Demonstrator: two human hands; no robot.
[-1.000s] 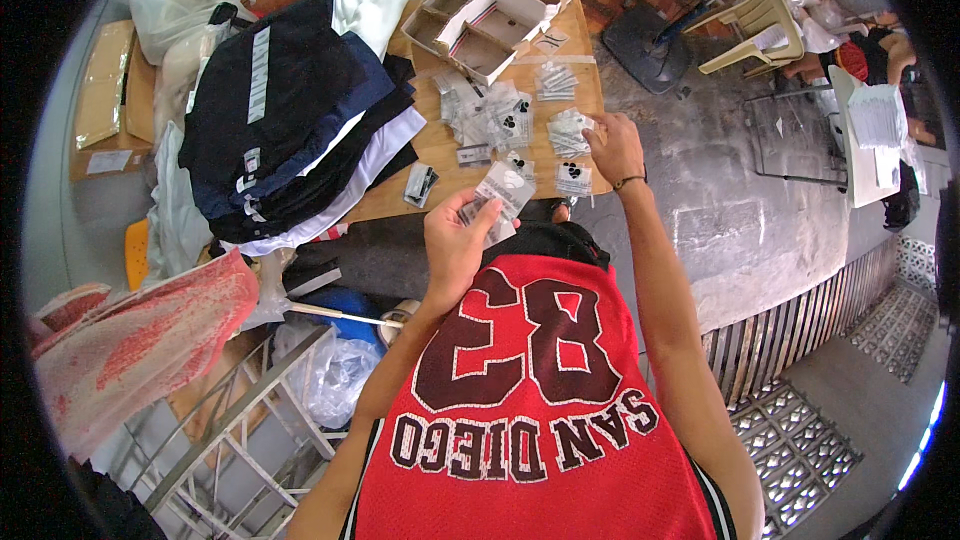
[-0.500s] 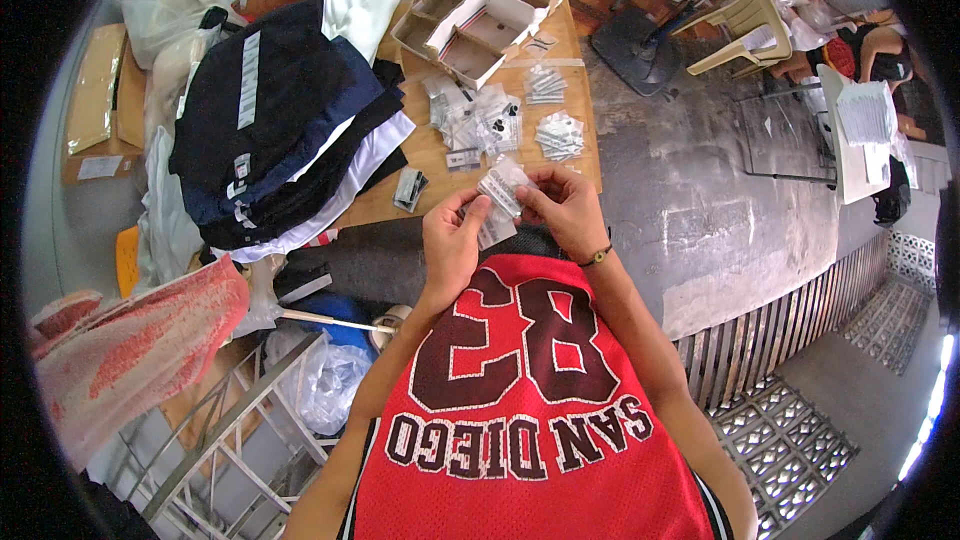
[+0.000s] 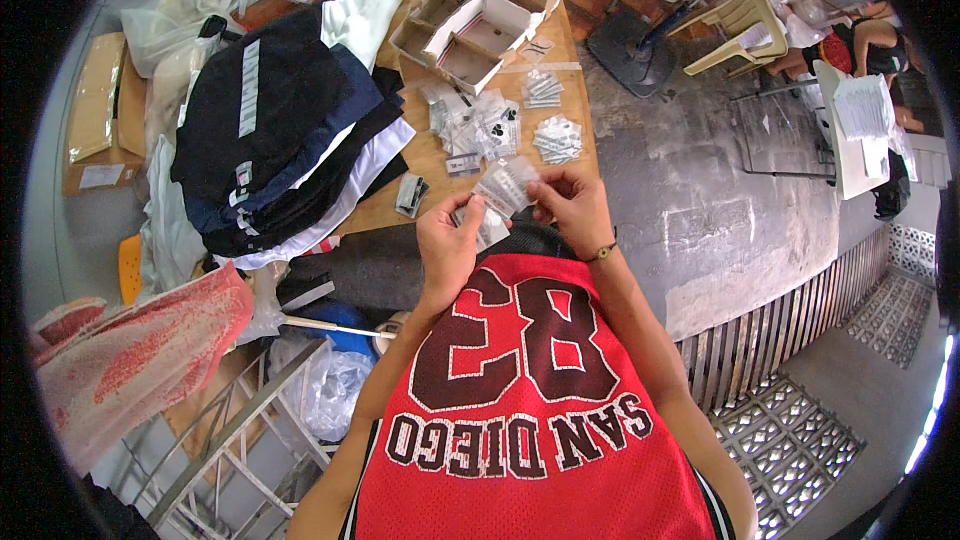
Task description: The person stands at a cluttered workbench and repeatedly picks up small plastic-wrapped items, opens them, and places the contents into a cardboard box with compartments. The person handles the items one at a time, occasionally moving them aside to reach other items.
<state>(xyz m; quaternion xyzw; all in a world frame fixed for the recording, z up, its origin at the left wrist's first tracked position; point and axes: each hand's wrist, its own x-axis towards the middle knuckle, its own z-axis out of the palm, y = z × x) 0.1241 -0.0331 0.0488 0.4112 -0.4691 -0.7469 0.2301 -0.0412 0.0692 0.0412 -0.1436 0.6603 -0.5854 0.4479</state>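
Note:
In front of my chest, near the table's front edge, my left hand [image 3: 450, 245] is closed, its thumb pinching a few small, pale, printed plastic labels [image 3: 492, 229]. Another see-through printed label [image 3: 506, 186] spans the space between both hands. The thumb and fingertips of my right hand [image 3: 573, 212] pinch its right end. Just beyond lie a loose heap of similar labels [image 3: 482, 122], a fanned pile [image 3: 558, 140] to the right and a smaller stack [image 3: 542, 90] farther back. A little dark-and-white stack [image 3: 410, 195] sits left of my hands.
Folded dark and white garments [image 3: 285, 130] cover the left of the wooden table [image 3: 375, 208]. A divided cardboard box [image 3: 475, 25] stands at the back. A pink-red cloth [image 3: 150, 360] hangs at lower left, above a metal rack [image 3: 235, 440]. Far right, another person sits beside a white table [image 3: 835, 125].
The upper label has spread away from those in my left hand and now lies flatter between both hands. My right hand has shifted slightly to the right.

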